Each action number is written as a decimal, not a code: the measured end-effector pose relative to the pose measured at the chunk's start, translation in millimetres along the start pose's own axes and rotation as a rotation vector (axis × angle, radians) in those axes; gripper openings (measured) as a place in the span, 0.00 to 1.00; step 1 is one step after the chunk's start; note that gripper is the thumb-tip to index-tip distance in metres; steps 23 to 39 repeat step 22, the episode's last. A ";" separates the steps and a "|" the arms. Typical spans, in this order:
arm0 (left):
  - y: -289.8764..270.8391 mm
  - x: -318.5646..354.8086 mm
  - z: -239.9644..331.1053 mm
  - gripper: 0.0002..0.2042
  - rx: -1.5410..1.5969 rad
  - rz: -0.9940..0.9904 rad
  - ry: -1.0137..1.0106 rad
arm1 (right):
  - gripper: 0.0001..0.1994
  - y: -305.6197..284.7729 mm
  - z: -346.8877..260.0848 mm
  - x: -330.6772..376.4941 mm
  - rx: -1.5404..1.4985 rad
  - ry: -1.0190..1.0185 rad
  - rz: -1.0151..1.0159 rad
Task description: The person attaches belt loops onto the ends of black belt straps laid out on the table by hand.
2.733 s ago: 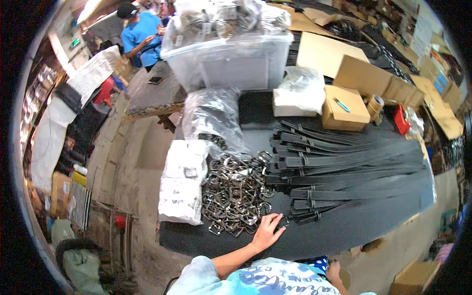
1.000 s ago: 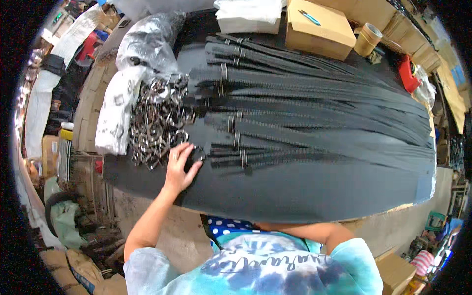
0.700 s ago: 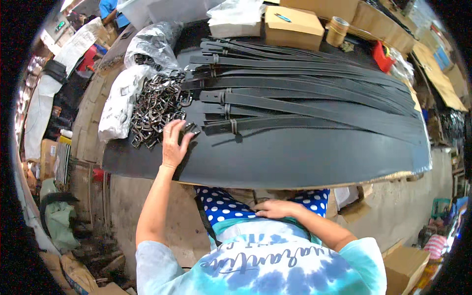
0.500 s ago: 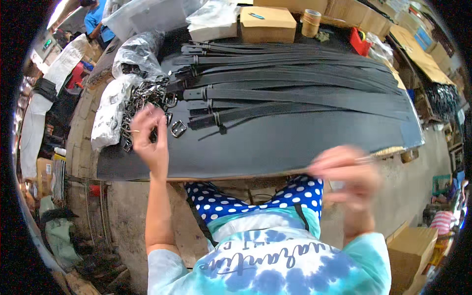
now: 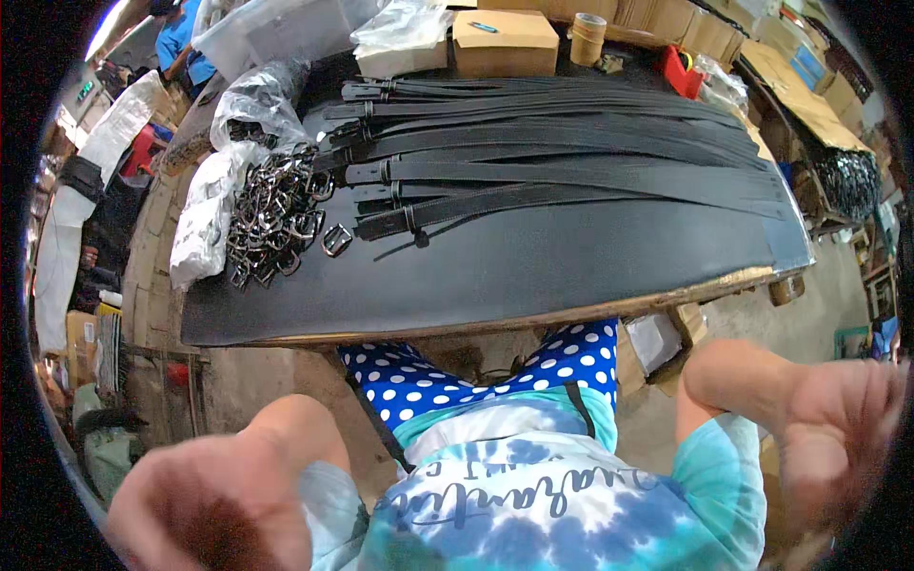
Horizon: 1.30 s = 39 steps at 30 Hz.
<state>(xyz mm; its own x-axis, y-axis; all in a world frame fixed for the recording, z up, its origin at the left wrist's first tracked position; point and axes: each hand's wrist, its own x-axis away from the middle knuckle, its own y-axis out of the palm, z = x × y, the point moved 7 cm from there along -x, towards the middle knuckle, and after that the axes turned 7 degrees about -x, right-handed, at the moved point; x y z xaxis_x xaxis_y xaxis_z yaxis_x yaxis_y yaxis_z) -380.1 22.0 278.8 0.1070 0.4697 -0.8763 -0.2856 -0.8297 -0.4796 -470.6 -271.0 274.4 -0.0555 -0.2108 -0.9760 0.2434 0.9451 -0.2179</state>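
Note:
Both my hands are up off the table and close to the camera, smeared by motion. My left hand (image 5: pixel 209 500) fills the lower left, its fingers too blurred to read. At the right rim is my right hand (image 5: pixel 843 433), partly cut off by the picture's dark edge; its fingers do not show clearly. On the table, a heap of shiny dark metal buckles (image 5: pixel 276 214) spills beside a white plastic bag (image 5: pixel 205 219). One single buckle (image 5: pixel 335 240) lies apart from the heap. Several bundles of black belt straps (image 5: pixel 571 176) stretch across the tabletop to the right.
The dark-topped table (image 5: pixel 476 281) has a wooden front edge. Along its back stand a clear plastic bin (image 5: pixel 286 38), a cardboard box (image 5: pixel 505 46) with a pen on it, a tape roll stack (image 5: pixel 587 40) and a red tape dispenser (image 5: pixel 682 72). A person in blue (image 5: pixel 186 48) is far left.
My left hand has left the buckle heap and come back toward the camera at lower left. My right hand has moved from the table's front edge outward to the right rim.

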 end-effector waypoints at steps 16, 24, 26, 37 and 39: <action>35.9 68.0 -96.2 0.11 0.028 0.536 -0.368 | 0.10 55.4 128.4 59.8 -0.460 0.401 0.361; 26.1 58.9 -83.9 0.05 0.099 0.687 -0.046 | 0.14 38.3 111.8 42.7 -0.384 0.135 -0.124; 26.1 58.9 -83.9 0.05 0.099 0.687 -0.046 | 0.14 38.3 111.8 42.7 -0.384 0.135 -0.124; 26.1 58.9 -83.9 0.05 0.099 0.687 -0.046 | 0.14 38.3 111.8 42.7 -0.384 0.135 -0.124; 26.1 58.9 -83.9 0.05 0.099 0.687 -0.046 | 0.14 38.3 111.8 42.7 -0.384 0.135 -0.124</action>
